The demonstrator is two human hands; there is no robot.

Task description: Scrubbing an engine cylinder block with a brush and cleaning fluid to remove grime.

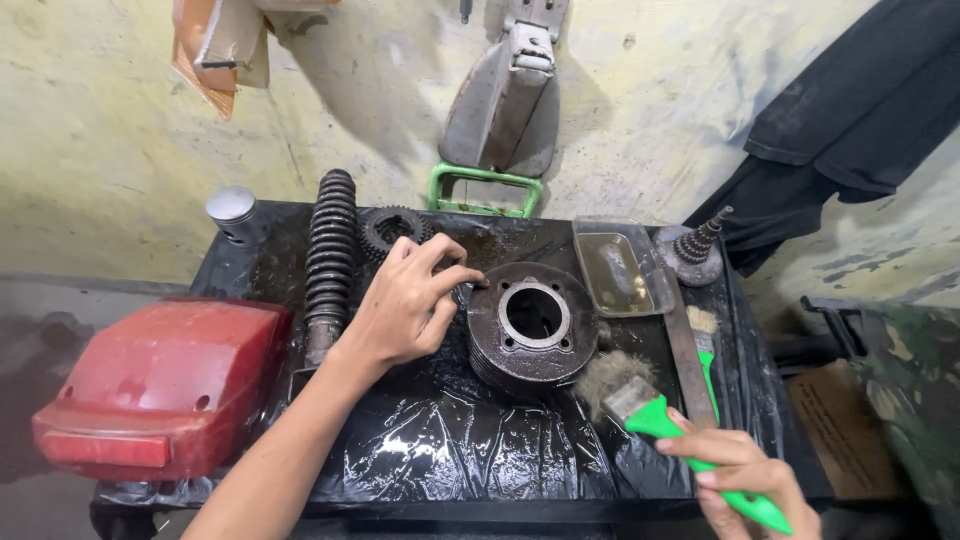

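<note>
A dark finned engine cylinder [532, 330] with a round bore lies in the middle of a black plastic-covered table [450, 450]. My left hand [405, 300] rests against its left side, fingertips touching the upper left rim. My right hand [745, 478], at the lower right, grips the green handle of a paintbrush [650, 405]. The brush's dirty bristles press against the cylinder's lower right fins.
A black coil spring shock absorber [328, 250] and a sprocket gear [392, 228] lie left of the cylinder. A silver piston [234, 213] stands at the back left, a red plastic cover [165, 385] at the left edge. A clear tray of liquid [620, 268], a flat file [688, 350], a second brush and a cone-shaped gear part [695, 250] sit to the right.
</note>
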